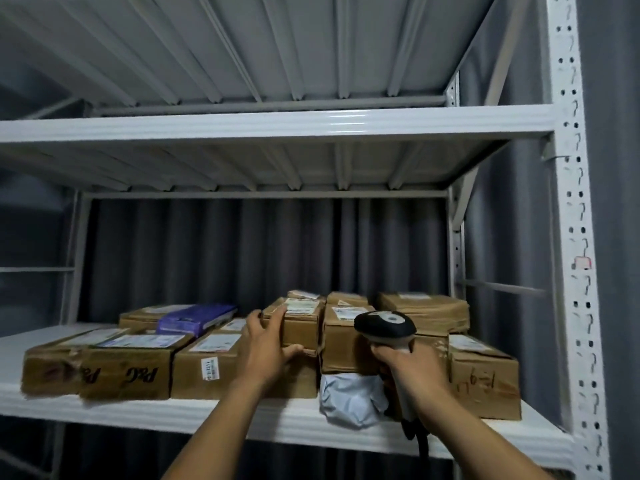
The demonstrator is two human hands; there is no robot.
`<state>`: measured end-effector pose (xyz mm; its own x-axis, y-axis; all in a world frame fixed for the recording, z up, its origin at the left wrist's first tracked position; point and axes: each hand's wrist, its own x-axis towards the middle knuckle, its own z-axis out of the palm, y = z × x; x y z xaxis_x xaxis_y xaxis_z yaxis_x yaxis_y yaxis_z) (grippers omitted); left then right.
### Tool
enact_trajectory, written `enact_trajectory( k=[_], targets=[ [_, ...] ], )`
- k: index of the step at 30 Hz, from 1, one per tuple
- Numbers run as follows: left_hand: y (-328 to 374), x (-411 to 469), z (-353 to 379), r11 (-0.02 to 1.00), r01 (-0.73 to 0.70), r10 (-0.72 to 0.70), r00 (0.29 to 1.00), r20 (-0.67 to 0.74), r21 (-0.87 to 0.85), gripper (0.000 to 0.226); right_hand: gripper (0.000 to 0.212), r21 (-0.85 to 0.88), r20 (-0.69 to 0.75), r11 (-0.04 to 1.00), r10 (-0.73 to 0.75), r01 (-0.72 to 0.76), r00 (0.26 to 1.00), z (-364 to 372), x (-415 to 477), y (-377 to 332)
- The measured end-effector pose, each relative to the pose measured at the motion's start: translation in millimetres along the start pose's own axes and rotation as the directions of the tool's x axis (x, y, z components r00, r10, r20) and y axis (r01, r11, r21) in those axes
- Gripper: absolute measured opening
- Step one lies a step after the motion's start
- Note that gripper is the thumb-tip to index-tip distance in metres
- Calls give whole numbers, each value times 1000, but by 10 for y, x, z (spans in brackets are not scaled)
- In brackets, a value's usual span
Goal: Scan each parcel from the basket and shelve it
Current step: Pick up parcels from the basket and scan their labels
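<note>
Nearby, grey mailer beneath stacked cartons.

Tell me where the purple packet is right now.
In the head view the purple packet lies left of centre on the lower shelf, atop brown boxes, just left of the left hand.

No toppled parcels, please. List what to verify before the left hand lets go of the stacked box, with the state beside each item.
1. Left hand grip on small box: ok, fingers on top, thumb at its lower front edge.
2. Small box rests on lower box: ok.
3. Label faces up: ok.
4. Scanner held in right hand: ok.
5. Parcel already scanned: cannot tell.
</note>
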<state>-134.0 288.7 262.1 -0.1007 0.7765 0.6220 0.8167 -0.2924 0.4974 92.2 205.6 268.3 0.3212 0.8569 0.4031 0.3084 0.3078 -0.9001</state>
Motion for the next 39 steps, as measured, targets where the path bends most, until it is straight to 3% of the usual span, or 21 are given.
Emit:
enact_trajectory(
  k=[3, 11, 19, 25, 34, 39],
  targets=[
    [-31, 80, 39, 992, -53, 60, 996, -64, 111, 74, 19, -21, -5, 1000, 16, -17, 1000, 71, 56, 34],
    [18, 288, 102, 988, -67, 63, 997, 35, 136, 72, 20, -109, -22, 994, 0, -3, 1000, 121, 118, -17],
    [133, -4, -190, 940, -116, 88, 991, 102, 320, 70, 27, -93, -5, 994, 56, -56, 998, 58, -73, 20],
    [264, -586, -332, 934, -165, 117, 980, 164, 317, 62, 17, 40, 64, 990, 131, -134, 989, -163, -572, 27],
    [317, -1949, -186, 947, -203, 112, 935, 336, 251, 63, 10, -32, 204, 983, 186, -183, 961, -735, -1660, 422],
    [94, -2713, 90, 945, -195, 54, 886, 461, 264, 65, 11, -95, 260, 943, 333, -319, 906, -931, -2200, 972]
  ],
)
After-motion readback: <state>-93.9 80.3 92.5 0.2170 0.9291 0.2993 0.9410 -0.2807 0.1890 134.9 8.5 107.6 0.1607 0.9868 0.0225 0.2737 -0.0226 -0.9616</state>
